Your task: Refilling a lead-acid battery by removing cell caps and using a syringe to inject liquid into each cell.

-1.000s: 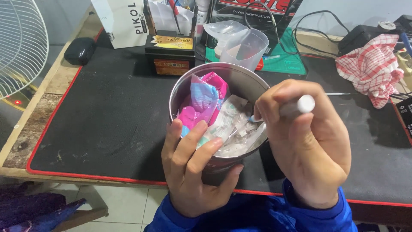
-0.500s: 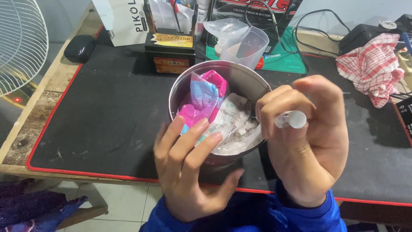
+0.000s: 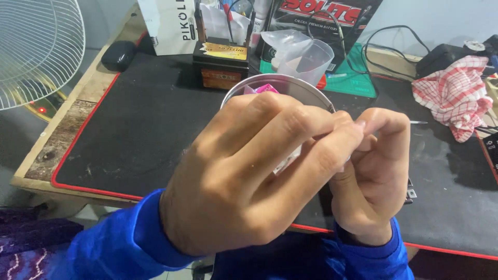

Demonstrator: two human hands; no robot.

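We see both hands raised close to the camera, over a round metal tin (image 3: 306, 85) that sits on a black mat with a red edge (image 3: 140, 129). The left hand (image 3: 249, 176) fills the middle of the view, back towards us, its fingers curled and reaching across to the right hand (image 3: 371, 171). The fingertips of both hands meet in a pinch at about the same spot, but we cannot tell what, if anything, they hold there, as the knuckles hide it. Only the far rim of the tin shows above the left hand, with a bit of pink packet (image 3: 265, 88) peeking out inside it. Both wrists wear blue sleeves (image 3: 114, 249). Behind the tin stands a clear plastic cup (image 3: 308, 61). A red and white checked cloth (image 3: 456, 93) lies well off to the right, and a white fan grille (image 3: 36, 49) stands at the left.
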